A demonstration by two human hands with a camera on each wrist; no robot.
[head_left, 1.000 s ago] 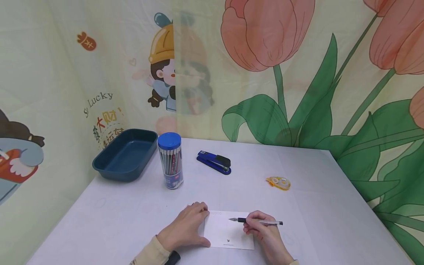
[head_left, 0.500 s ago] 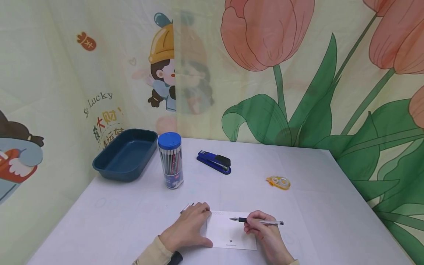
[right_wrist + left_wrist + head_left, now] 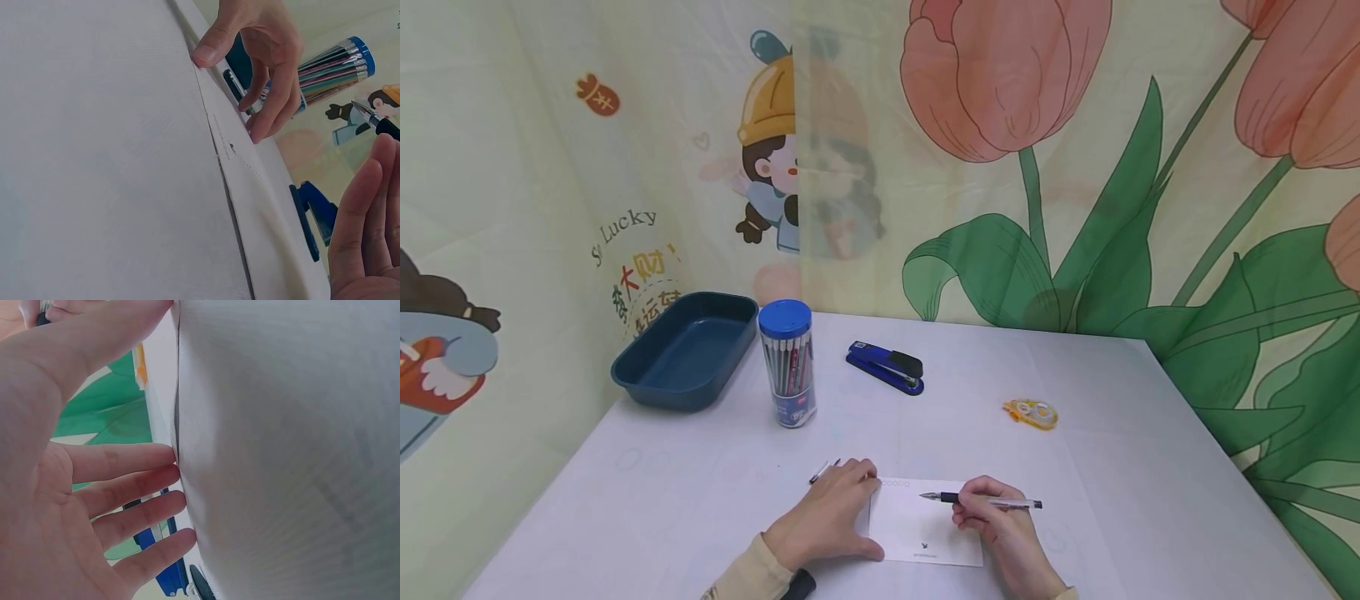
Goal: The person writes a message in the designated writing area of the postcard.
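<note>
Perhaps level, pen [image 3: 1002, 502] crosswise, nib [image 3: 928, 497] leftward.

Head view from above, behind left grip [image 3: 829, 515] and right grip [image 3: 1000, 529], facing forward-down; wrist views close, low; all share bench [image 3: 1120, 467].

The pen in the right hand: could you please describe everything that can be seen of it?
The pen is slim and straight, with a see-through barrel that looks like plastic, a black grip section, a silvery pointed tip and a dark rear end. No cap covers the tip. The right hand holds it, hiding part of its length. In the head view it lies nearly level, tip to the left, over the white card; the right wrist view shows the tip raised clear of it.
</note>
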